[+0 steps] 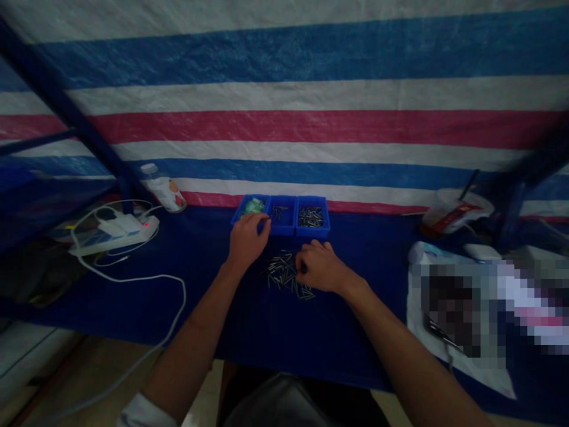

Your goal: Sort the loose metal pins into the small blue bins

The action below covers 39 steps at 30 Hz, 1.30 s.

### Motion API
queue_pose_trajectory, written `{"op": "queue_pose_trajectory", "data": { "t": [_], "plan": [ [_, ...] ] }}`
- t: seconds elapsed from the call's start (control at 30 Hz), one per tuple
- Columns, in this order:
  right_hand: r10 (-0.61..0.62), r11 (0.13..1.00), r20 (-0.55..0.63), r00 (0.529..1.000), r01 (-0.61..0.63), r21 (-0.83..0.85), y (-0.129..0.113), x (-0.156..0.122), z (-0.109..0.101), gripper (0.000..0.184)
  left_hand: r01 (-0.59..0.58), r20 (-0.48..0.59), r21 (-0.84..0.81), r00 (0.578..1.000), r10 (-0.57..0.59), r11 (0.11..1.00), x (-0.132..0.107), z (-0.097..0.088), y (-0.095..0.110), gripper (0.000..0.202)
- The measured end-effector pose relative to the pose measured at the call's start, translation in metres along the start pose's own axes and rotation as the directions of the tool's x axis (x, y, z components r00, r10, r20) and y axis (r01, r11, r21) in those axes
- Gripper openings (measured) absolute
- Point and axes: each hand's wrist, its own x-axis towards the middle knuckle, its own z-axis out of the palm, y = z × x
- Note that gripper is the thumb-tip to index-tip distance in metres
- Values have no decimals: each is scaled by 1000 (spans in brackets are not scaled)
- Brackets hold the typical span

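Note:
Small thin metal pins (281,273) lie in a loose pile on the blue table. My right hand (320,265) is over the pile's right side, fingers curled together; what they hold, if anything, is hidden. Before the left blue bin (237,213), my left hand (249,237) has thumb and fingers pinched, close to the middle bin (283,229). Anything in that pinch is too small to make out. Green and clear plastic fills part of the left bin. A few metal pieces lie in the middle bin, and many more in the right bin (313,231).
A white power strip (120,234) with cables lies at the left, its cord crossing the table. A bottle (164,188) leans behind it. On the right are a cup with a straw (453,210) and a white plastic sheet (415,314). Striped tarp hangs behind.

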Motion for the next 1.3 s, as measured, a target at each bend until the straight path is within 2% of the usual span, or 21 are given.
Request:
{"op": "queue_pose_trajectory", "data": {
  "t": [0.1, 0.23, 0.53, 0.7, 0.8, 0.87, 0.93, 0.97, 1.07, 1.13, 1.17, 1.23, 1.3],
  "plan": [
    [4, 999, -14, 1000, -3, 41, 0, 0, -4, 2, -46, 62, -111, 997, 53, 993, -7, -8, 2, 16],
    [-21, 994, -43, 999, 25, 104, 5, 0, -7, 3, -55, 145, -172, 986, 81, 984, -19, -5, 7, 15],
    [-130, 975, 3, 992, 127, 181, 8, 3, -5, 8, -54, 194, -207, 976, 95, 977, -24, 1, 10, 15],
    [-144, 962, -125, 982, 169, 213, 8, 3, -5, 29, -45, 189, -215, 978, 87, 976, -24, 0, 10, 14],
    [-119, 964, -193, 974, 160, 213, 9, 4, -3, 29, -36, 192, -224, 978, 80, 974, -24, 1, 10, 14],
    [-84, 951, -225, 971, 145, 271, 9, 6, -3, 26, -27, 198, -225, 977, 73, 974, -24, 1, 11, 13],
    [-55, 892, -246, 968, 158, 422, 9, 8, -4, 20, -24, 206, -222, 976, 70, 975, -23, 0, 12, 13],
    [-36, 835, -254, 967, 169, 524, 8, 10, -6, 16, -24, 206, -220, 976, 71, 975, -23, -1, 13, 13],
    [72, 546, -248, 966, 170, 821, 8, 12, -9, 9, -21, 197, -214, 978, 64, 977, -22, -3, 14, 13],
    [162, 363, -216, 963, 145, 920, 9, 14, -10, 11, -11, 189, -207, 981, 51, 978, -22, -4, 14, 13],
    [202, 307, -206, 957, 138, 942, 10, 15, -9, 13, -10, 182, -205, 982, 48, 979, -22, -4, 14, 13],
    [265, 268, -189, 945, 116, 956, 13, 16, -7, 25, -17, 168, -205, 984, 52, 979, -22, -3, 13, 13],
    [301, 285, -133, 944, 44, 958, 16, 17, -3, 38, -29, 155, -212, 986, 63, 977, -22, -3, 12, 13]
  ]
}}
